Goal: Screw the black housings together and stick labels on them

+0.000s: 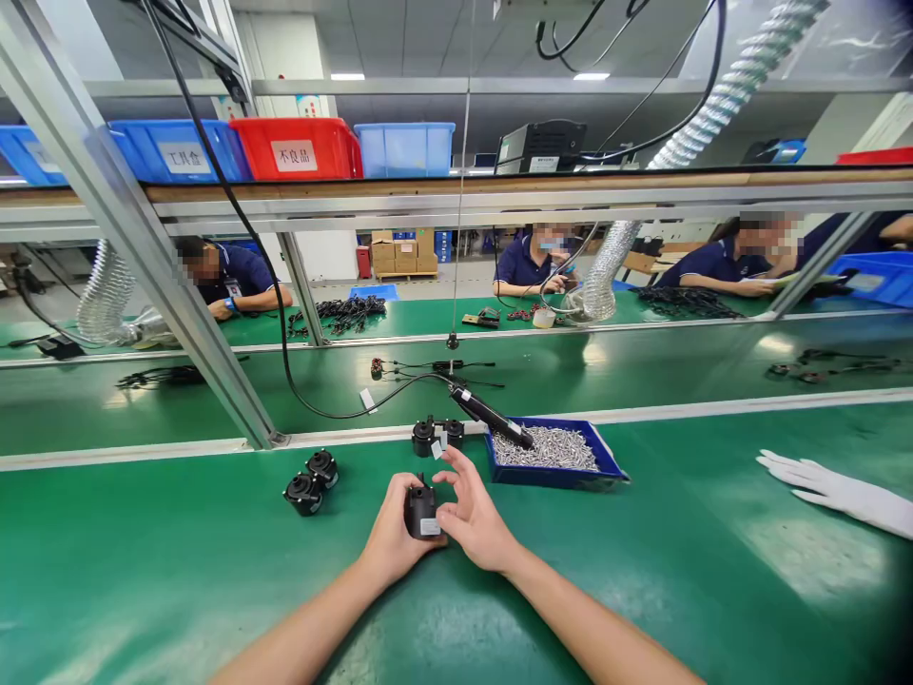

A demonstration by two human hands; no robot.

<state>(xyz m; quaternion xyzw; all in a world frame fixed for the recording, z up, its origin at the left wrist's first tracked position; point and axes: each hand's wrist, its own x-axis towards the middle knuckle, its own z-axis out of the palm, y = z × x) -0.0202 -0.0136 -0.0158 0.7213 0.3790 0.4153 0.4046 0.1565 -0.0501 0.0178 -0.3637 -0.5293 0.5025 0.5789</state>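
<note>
A black cylindrical part (pixel 419 509) with a small white label stands in the grip of my left hand (pixel 392 535), whose fingers wrap round its left side and base. My right hand (pixel 475 518) is at the part's right side, its thumb by the label and its other fingers raised and apart. Small white tags (pixel 439 445) show at the right fingertips; whether the fingers touch them I cannot tell. Just behind are more black parts (pixel 423 438). Two black round parts (pixel 304 493) sit to the left on the green bench.
A blue tray (pixel 556 476) of small metal screws lies behind my right hand, with a black electric screwdriver (pixel 492 417) resting on it. A white glove (pixel 834 492) lies at the right. A slanted metal post (pixel 214 352) rises at the left. Several people sit beyond the bench.
</note>
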